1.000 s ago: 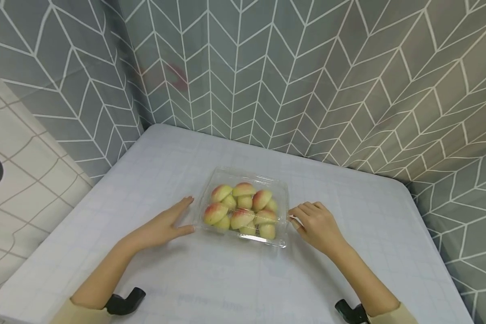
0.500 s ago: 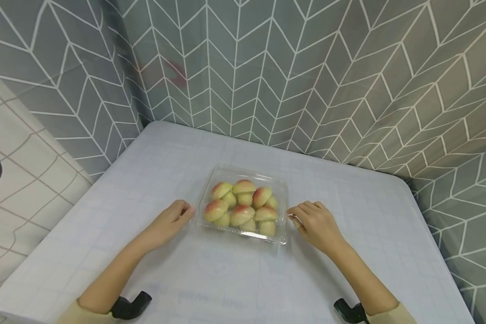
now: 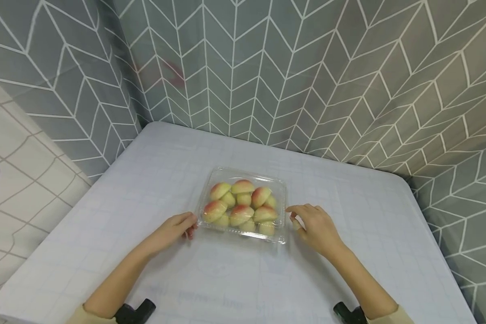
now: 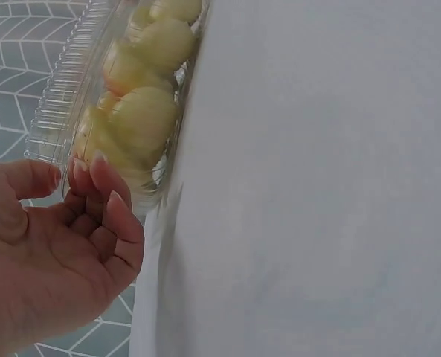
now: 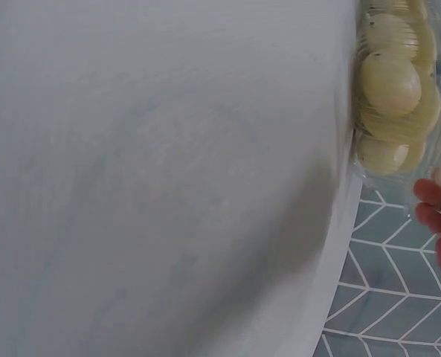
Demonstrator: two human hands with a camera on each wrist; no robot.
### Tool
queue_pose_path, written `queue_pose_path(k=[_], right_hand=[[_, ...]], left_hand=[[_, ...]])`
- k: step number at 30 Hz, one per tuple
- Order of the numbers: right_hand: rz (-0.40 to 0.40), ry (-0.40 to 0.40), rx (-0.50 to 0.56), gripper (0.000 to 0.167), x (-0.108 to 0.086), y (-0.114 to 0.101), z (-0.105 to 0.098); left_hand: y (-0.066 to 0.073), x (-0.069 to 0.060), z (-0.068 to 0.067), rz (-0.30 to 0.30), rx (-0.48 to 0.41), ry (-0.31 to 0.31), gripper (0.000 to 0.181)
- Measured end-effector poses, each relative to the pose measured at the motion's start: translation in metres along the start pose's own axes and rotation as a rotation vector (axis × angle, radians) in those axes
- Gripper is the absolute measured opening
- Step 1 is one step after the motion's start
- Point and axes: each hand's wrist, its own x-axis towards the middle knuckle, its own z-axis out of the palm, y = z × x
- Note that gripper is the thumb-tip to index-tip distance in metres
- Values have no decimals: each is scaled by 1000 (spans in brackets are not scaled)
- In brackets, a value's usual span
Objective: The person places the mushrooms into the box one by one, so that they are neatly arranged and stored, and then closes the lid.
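A clear plastic clamshell box (image 3: 244, 174) lies near the middle of the white-covered table. Through its lid show several mushroom-shaped, yellow-green pieces (image 3: 241, 215) with reddish caps. At the box's near left corner my left hand (image 3: 172, 231) has its thumb and curled fingertips on either side of the rim, pinching it; the left wrist view shows these fingers (image 4: 116, 223) close up. My right hand (image 3: 317, 227) is at the right edge, forefinger stretched to the rim. Only the right hand's fingertips (image 5: 432, 195) enter the right wrist view, so their hold is unclear.
The white table cover (image 3: 243, 279) spreads around the box. Grey chevron-patterned curtains (image 3: 267, 76) hang behind and beside the table. White tiles (image 3: 20, 189) show at the far left. A black wrist mount (image 3: 135, 311) sits on each forearm.
My left hand was spread beside the box; its fingers have curled, and it has shifted nearer me to the rim. My right hand stays at the right edge, its forefinger now straighter.
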Motion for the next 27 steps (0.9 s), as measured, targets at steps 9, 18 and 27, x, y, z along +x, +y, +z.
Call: queue_pose_path(k=[9,18,27], right_hand=[[376,-447,509,23,-3,-6,-23],[338,-664,788,30,-6,-10,-16],[357,-710,966,35,-9,-8,-7]], left_hand=[[0,1,4,-54,-82,7,32],[2,2,8,-70,-139,12,32],[1,3,8,-84,-181,3,27]])
